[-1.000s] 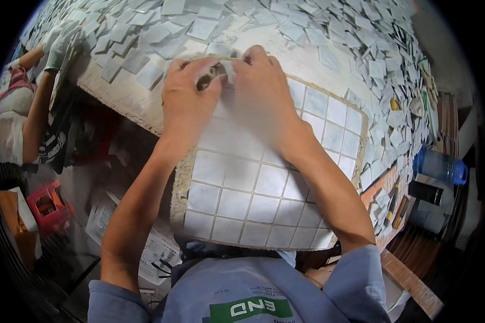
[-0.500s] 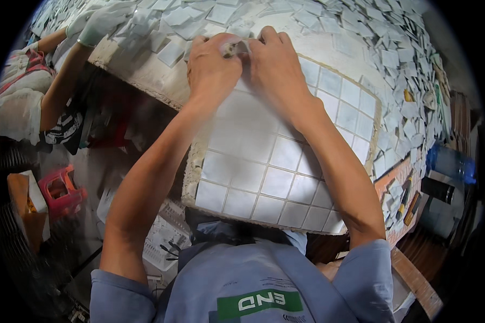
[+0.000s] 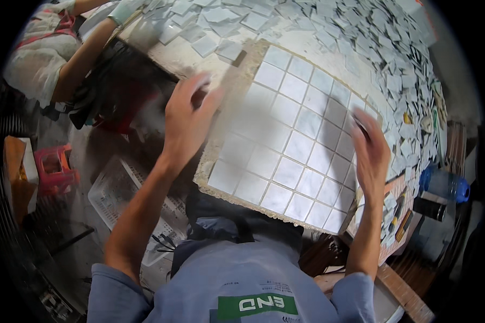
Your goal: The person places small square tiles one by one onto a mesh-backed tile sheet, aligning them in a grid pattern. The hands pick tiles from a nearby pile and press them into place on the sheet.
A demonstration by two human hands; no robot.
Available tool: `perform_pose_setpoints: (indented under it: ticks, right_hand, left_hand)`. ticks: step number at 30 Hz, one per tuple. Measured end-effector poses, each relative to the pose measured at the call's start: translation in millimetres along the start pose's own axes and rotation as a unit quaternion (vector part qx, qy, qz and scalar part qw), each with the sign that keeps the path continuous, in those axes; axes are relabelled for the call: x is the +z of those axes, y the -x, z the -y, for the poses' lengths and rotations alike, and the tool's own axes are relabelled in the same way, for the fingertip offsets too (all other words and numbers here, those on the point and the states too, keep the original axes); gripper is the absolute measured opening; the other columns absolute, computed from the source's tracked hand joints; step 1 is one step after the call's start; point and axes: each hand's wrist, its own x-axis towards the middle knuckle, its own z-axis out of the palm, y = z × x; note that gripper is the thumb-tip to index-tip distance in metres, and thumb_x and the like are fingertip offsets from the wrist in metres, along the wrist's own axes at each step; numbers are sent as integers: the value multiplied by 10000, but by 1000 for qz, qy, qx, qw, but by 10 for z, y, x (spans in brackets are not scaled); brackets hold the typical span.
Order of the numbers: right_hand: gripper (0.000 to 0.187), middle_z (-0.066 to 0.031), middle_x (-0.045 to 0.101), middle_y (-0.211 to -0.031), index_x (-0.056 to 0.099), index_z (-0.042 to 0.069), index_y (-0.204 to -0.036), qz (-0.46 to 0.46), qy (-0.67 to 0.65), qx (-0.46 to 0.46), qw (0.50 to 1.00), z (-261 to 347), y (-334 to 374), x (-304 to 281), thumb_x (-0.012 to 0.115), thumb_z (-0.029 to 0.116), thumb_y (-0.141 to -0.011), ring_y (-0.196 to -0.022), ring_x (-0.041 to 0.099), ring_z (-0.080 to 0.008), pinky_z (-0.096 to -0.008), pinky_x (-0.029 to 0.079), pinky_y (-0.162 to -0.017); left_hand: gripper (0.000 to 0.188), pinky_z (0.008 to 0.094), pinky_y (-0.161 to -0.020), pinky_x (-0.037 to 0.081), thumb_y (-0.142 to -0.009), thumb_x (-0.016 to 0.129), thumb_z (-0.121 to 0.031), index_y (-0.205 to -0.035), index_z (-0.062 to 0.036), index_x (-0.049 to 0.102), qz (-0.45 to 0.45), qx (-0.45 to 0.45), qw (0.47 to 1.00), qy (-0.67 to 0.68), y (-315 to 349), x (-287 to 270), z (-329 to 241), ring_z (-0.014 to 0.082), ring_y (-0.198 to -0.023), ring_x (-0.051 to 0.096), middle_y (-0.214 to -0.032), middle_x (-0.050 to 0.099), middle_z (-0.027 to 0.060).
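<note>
A square board (image 3: 199,180) with a rough, sandy edge lies in front of me, its surface laid with a grid of pale grey-white square tiles (image 3: 299,148). Just off the board's left edge hovers my left hand (image 3: 186,118); its thumb and fingers are curved but apart, and I see nothing held. My right hand (image 3: 371,148) is over the right edge of the board, thumb and fingers parted, somewhat blurred, with nothing visible between them. Whether either hand touches the board I cannot tell. A hazy patch in the picture softens the tiles on the left.
Loose pale tiles (image 3: 256,20) spread across the far worktable and heap up along the right (image 3: 369,40). At the far left is a co-worker's gloved hand (image 3: 123,12). Below left are a white plastic basket (image 3: 116,202) and a pink-red stool (image 3: 56,169); a blue water bottle (image 3: 442,183) lies right.
Both hands were together at the board's far-left corner. They have come apart, the left toward me and leftward, the right to the right edge. My view has shifted slightly.
</note>
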Motion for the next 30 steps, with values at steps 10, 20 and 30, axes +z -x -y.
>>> perform_pose_setpoints:
  ticks: [10, 20, 30]
  right_hand:
    - [476, -192, 521, -1533, 489, -27, -1516, -52, 91, 94, 990, -322, 1004, -128, 526, 202, -1101, -1431, 468, -285, -405, 326, -1208]
    - [447, -182, 533, -1528, 513, -46, -1486, -68, 64, 33, 995, -451, 1012, -69, 501, 170, -1095, -1435, 467, -285, -391, 300, -1222]
    - [433, -181, 570, -1498, 532, -71, -1466, -76, 67, 48, 994, -472, 967, -70, 509, 146, -1092, -1396, 507, -266, -369, 332, -1198]
  left_hand:
    - [560, 278, -1051, 444, -1063, 637, -344, -1509, -30, 512, 193, -341, 872, 293, 933, -45, 350, 129, -1216, 575, -1350, 635, 45]
    - [835, 324, -1173, 359, -1029, 655, -469, -1591, 55, 330, 229, -289, 850, 376, 887, -130, 117, 203, -1395, 475, -1535, 496, 135]
    - [724, 317, -1128, 410, -1055, 610, -440, -1547, 51, 408, 206, -233, 912, 269, 919, -39, 220, 192, -1336, 528, -1461, 562, 141]
